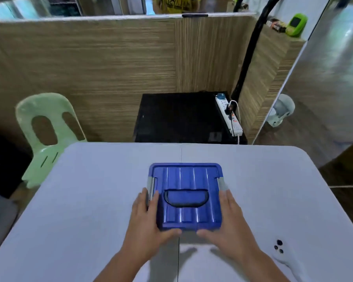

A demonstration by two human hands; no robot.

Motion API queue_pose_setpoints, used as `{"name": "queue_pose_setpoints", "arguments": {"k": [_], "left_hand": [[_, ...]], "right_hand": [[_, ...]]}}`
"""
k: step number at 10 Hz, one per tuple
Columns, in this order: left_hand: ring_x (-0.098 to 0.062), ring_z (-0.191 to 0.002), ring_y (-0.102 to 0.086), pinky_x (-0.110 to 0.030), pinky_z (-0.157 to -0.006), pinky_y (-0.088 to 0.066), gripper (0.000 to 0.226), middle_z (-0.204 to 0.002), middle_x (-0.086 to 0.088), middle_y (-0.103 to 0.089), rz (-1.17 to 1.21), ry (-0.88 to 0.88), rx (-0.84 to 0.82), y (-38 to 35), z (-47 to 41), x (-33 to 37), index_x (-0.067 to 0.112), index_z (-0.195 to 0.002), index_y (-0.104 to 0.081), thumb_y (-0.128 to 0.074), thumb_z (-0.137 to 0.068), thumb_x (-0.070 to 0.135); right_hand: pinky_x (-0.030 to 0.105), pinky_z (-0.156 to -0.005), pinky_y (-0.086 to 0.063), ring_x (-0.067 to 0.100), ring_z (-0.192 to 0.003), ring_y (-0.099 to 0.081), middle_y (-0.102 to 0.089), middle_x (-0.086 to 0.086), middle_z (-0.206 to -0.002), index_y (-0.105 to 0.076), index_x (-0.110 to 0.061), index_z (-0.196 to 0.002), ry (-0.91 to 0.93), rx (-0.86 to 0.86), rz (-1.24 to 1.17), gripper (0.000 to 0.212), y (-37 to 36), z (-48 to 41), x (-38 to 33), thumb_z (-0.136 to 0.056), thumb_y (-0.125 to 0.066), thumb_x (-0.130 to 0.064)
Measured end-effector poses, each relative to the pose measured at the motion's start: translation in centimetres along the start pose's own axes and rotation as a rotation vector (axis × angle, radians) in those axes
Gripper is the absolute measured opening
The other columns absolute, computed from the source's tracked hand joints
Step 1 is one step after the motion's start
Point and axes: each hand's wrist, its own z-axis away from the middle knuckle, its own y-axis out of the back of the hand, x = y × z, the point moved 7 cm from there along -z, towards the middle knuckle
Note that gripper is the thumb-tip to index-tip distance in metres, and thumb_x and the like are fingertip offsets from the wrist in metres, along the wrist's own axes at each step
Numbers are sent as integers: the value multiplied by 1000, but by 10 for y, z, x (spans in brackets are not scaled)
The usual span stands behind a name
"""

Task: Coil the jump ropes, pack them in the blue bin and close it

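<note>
The left hand point(148, 217) lies flat against the left side of the blue bin point(186, 217), fingers straight and pointing away from the person, thumb stretched along the bin's near edge. The right hand point(229, 218) mirrors it on the right side, fingers straight and thumb laid along the same near edge, so the two thumbs nearly meet. Neither hand curls round anything. The bin stands in the middle of the pale grey counter point(90, 190) with its ribbed blue lid point(185, 176) on top. A grey latch point(150, 183) sits just beyond the left fingertips, and another grey latch point(222, 184) just beyond the right ones. A white phone point(281, 254) lies camera side up near the counter's right edge. Beyond the counter stand a pale green plastic chair point(47, 129) and a black cabinet point(177, 117) carrying a white power strip point(229, 117), all before a wood-grain partition point(110, 68).
</note>
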Motion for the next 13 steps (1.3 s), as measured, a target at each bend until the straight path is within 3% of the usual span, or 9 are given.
{"name": "queue_pose_setpoints", "arguments": {"k": [1, 2, 4, 5, 7, 10, 11, 12, 13], "left_hand": [[-16, -155, 8, -41, -126, -20, 127, -168, 1, 13, 45, 1, -11, -1, 4, -4, 35, -162, 4, -72, -70, 77], [-17, -155, 6, -39, -124, -23, 120, -170, 1, 12, 65, -19, -15, 2, -5, -3, 33, -162, 2, -74, -76, 68], [-16, -156, 5, -36, -124, -20, 121, -170, 0, 9, 63, -31, -22, 12, -55, 0, 26, -163, -3, -78, -76, 63], [-17, -155, -2, -37, -122, -24, 120, -170, 3, 4, 71, -22, -18, 16, -88, 2, 24, -163, -11, -82, -73, 61], [-24, -139, -31, -47, -106, -49, 103, -149, -5, -29, 18, 14, -15, 20, -145, -3, 30, -142, -38, -73, -59, 79], [-19, -149, -18, -44, -117, -38, 113, -163, 0, -16, 6, 27, -21, 25, -156, 6, 21, -157, -28, -80, -68, 68], [-18, -153, -16, -41, -119, -33, 103, -167, 0, -15, 95, 19, 1, 34, -148, 13, 20, -158, -31, -80, -77, 59], [-13, -153, -20, -38, -118, -34, 96, -168, 9, -17, 220, 13, 69, 53, -134, 20, 31, -158, -34, -78, -78, 60], [-1, -141, -35, -29, -114, -36, 66, -153, 22, -36, 346, -29, 174, 68, -103, 22, 41, -142, -52, -78, -83, 51]], "right_hand": [[44, -124, -28, 10, -155, -5, 4, -20, -168, 7, -45, -158, -25, 28, 58, 126, -1, 1, 1, -67, -75, -70], [45, -124, -26, 12, -156, -3, 4, -18, -169, 6, -44, -159, -25, 24, 45, 123, 1, -4, -3, -70, -75, -65], [36, -124, -19, 16, -156, -5, 4, -6, -170, 0, -28, -162, -46, 15, 54, 119, 14, -40, -24, -77, -81, -49], [38, -124, -19, 19, -156, -5, 3, -2, -170, -6, -24, -163, -75, 21, 68, 120, 20, -73, -31, -74, -83, -50], [41, -125, -21, 23, -157, -5, 5, 2, -171, -10, -21, -163, -98, 1, 101, 120, 27, -128, -36, -73, -84, -51], [43, -124, -24, 23, -157, -7, 1, 1, -171, -13, -23, -162, -84, 5, 83, 117, 32, -145, -33, -73, -85, -49], [45, -121, -31, 23, -153, -20, -14, 0, -167, -21, -25, -160, -52, 27, 79, 111, 38, -138, -33, -72, -82, -52], [37, -110, -43, 13, -132, -45, -41, -8, -147, -37, -28, -151, 17, 97, -12, 86, 53, -120, -33, -78, -78, -47], [33, -103, -50, 1, -113, -57, -58, -18, -129, -56, -37, -133, 53, 237, -79, 51, 69, -77, -18, -87, -76, -31]]}}
